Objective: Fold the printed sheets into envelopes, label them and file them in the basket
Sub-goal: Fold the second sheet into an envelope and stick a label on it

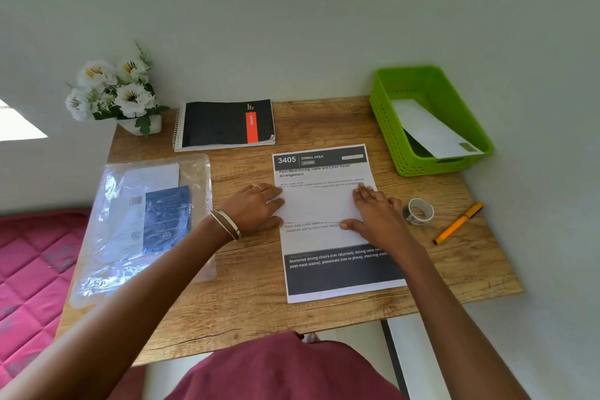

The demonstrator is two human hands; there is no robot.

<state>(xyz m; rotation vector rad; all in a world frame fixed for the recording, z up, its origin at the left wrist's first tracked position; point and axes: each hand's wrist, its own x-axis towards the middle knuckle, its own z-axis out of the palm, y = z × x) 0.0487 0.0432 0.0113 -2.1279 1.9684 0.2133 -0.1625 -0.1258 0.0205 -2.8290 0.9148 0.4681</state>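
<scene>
A printed sheet point(337, 273) headed "3405 DINING AREA" lies on the wooden desk point(246, 302). A white envelope point(319, 206) lies across its middle. My left hand point(256, 209) presses flat on the envelope's left end. My right hand point(376, 209) presses its right end, thumb along the lower edge. The green basket point(396, 140) stands at the back right with one white envelope point(428, 128) leaning inside. A tape roll point(418, 211) and an orange pen point(457, 224) lie right of my right hand.
A black spiral notebook point(224, 123) lies at the back centre. White flowers in a pot point(113, 91) stand at the back left corner. A clear plastic bag with papers point(143, 221) covers the desk's left side. A pink quilt point(32, 273) lies left of the desk.
</scene>
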